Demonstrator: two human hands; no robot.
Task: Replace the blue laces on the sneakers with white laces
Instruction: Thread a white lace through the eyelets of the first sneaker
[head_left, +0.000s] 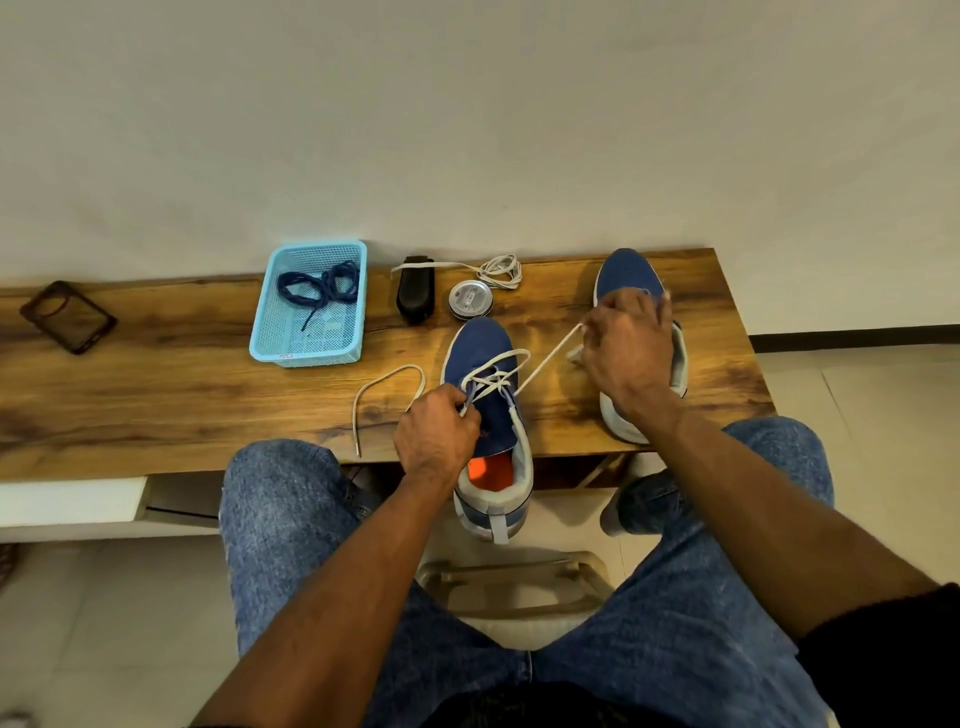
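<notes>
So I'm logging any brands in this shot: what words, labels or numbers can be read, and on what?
Nothing is legible.
Round tin: a printed label on the lid, too small and blurred to read.
Light blue basket: a small mark on its front rim, too small to read.
Sneakers, black case: no text visible.

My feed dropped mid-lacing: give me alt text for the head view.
Left hand grips the near blue sneaker at its eyelets while the right hand pulls a white lace taut from it. Blue laces lie in a light blue basket on the wooden table; a second sneaker sits behind the right hand.
</notes>
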